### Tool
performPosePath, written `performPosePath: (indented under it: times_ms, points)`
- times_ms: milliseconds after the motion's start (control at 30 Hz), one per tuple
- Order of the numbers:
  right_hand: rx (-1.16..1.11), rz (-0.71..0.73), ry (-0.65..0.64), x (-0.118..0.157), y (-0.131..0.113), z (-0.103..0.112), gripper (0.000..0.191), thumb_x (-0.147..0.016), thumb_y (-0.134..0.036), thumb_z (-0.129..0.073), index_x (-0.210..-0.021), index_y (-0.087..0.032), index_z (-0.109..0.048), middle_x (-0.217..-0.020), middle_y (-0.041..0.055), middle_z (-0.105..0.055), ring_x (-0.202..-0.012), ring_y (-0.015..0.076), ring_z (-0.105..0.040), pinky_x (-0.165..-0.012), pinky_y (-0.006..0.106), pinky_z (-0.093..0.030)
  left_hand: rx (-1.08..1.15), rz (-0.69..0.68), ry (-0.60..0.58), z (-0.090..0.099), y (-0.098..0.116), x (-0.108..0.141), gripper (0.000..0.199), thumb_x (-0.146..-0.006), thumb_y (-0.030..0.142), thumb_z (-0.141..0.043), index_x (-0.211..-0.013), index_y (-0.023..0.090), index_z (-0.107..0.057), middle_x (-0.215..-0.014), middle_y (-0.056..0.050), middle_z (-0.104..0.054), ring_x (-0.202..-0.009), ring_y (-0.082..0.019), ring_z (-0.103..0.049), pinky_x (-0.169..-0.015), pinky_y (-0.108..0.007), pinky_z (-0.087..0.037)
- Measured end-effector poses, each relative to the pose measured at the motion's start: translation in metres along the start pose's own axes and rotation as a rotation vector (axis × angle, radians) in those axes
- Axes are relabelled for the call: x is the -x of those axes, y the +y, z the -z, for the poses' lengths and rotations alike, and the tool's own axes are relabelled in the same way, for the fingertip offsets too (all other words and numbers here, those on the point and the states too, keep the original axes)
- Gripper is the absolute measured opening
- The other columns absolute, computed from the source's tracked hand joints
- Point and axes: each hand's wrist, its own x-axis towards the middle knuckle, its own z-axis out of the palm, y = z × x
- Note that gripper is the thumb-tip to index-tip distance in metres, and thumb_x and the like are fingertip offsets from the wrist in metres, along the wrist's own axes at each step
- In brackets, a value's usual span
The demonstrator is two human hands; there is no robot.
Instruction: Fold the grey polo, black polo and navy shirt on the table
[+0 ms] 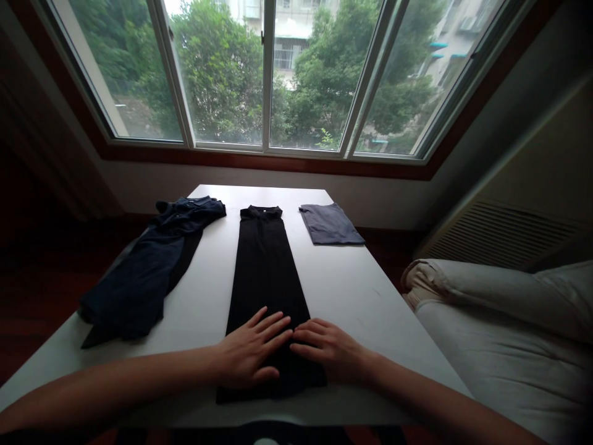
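A black collared shirt, folded into a long narrow strip, lies down the middle of the table with its collar at the far end. My left hand rests flat on its lower part, fingers spread. Over the shirt's right edge lies my right hand, its fingers stretched out toward the left and close to my left fingertips. Neither hand grips the cloth.
The white table reaches toward a window. Dark blue shirts lie loosely piled at the left. A folded grey garment sits at the far right edge. Beside the table, on the right, stands a pale sofa.
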Motion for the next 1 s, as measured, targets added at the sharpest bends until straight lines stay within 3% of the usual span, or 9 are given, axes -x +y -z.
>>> performPosePath:
  times_ms: [100,200,333,433,500,633,767,867,1000]
  points:
    - [-0.021,-0.054,0.027,0.004,0.0,-0.003,0.032,-0.091,-0.015,-0.06,-0.122,-0.018,-0.067,-0.128,0.0155,-0.069,-0.117,0.0266,-0.063,-0.099,0.043,-0.054,0.124,-0.153,-0.089,0.009,0.03,0.028,0.087,-0.099,0.054,-0.061,-0.17,0.027,-0.02,-0.173,-0.014,-0.023,-0.159,-0.038,-0.026,-0.13,-0.06,-0.015]
    - [-0.017,-0.083,0.011,0.008,0.0,-0.005,0.033,-0.084,-0.008,-0.059,-0.113,-0.018,-0.068,-0.13,0.0147,-0.068,-0.117,0.0262,-0.063,-0.1,0.042,-0.054,0.191,-0.209,-0.104,0.014,0.041,0.047,0.086,-0.096,0.04,-0.063,-0.17,0.025,-0.021,-0.171,-0.014,-0.03,-0.155,-0.036,-0.035,-0.129,-0.057,-0.024]
    - [-0.001,-0.089,-0.005,0.01,-0.004,-0.006,0.046,-0.08,-0.006,-0.061,-0.123,-0.018,-0.069,-0.134,0.0146,-0.066,-0.118,0.0276,-0.062,-0.103,0.045,-0.052,0.145,-0.067,-0.003,0.021,0.026,0.069,0.09,-0.079,0.017,-0.062,-0.164,0.027,-0.035,-0.167,-0.01,-0.04,-0.153,-0.036,-0.039,-0.127,-0.059,-0.03]
    - [-0.04,-0.128,0.026,0.011,-0.008,-0.005,0.055,-0.077,-0.002,-0.059,-0.127,-0.022,-0.071,-0.132,0.0119,-0.068,-0.119,0.0272,-0.061,-0.103,0.045,-0.051,0.092,0.022,-0.01,0.028,0.008,0.086,0.094,-0.068,0.01,-0.061,-0.158,0.031,-0.045,-0.166,-0.006,-0.042,-0.155,-0.037,-0.035,-0.127,-0.062,-0.027]
    - [-0.13,-0.179,0.067,0.009,-0.01,-0.003,0.055,-0.078,0.001,-0.058,-0.125,-0.024,-0.073,-0.128,0.0098,-0.07,-0.117,0.0253,-0.063,-0.101,0.042,-0.052,0.064,0.053,-0.015,0.026,-0.001,0.093,0.094,-0.067,0.008,-0.061,-0.157,0.032,-0.046,-0.168,-0.005,-0.04,-0.156,-0.036,-0.033,-0.128,-0.061,-0.027]
    - [-0.342,-0.274,0.13,0.002,-0.01,0.004,0.043,-0.085,-0.002,-0.059,-0.119,-0.022,-0.076,-0.117,0.0092,-0.074,-0.109,0.0219,-0.068,-0.095,0.038,-0.055,-0.01,0.099,0.117,0.003,-0.012,0.09,0.076,-0.079,0.008,-0.062,-0.152,0.032,-0.053,-0.162,-0.006,-0.047,-0.152,-0.033,-0.039,-0.127,-0.057,-0.031]
    - [-0.409,-0.318,0.129,-0.003,-0.013,0.009,0.035,-0.088,-0.007,-0.061,-0.115,-0.021,-0.078,-0.114,0.01,-0.075,-0.108,0.0235,-0.069,-0.096,0.041,-0.056,-0.012,0.181,0.282,-0.02,-0.016,0.076,0.056,-0.091,0.001,-0.046,-0.134,0.03,-0.065,-0.146,-0.005,-0.062,-0.136,-0.024,-0.056,-0.117,-0.045,-0.048]
    - [-0.444,-0.348,0.16,-0.003,-0.015,0.007,0.03,-0.092,-0.012,-0.061,-0.115,-0.021,-0.078,-0.115,0.0102,-0.075,-0.109,0.0239,-0.069,-0.097,0.041,-0.055,-0.01,0.251,0.331,-0.019,-0.014,0.071,0.051,-0.089,0.0,-0.045,-0.125,0.028,-0.068,-0.138,-0.005,-0.066,-0.124,-0.022,-0.064,-0.106,-0.039,-0.055]
    - [-0.443,-0.409,0.187,-0.004,-0.014,0.005,0.022,-0.099,-0.022,-0.06,-0.113,-0.019,-0.077,-0.111,0.011,-0.075,-0.103,0.0233,-0.07,-0.095,0.04,-0.056,-0.054,0.222,0.303,-0.012,-0.008,0.068,0.063,-0.079,0.008,-0.065,-0.138,0.03,-0.063,-0.14,-0.008,-0.065,-0.125,-0.028,-0.062,-0.107,-0.043,-0.053]
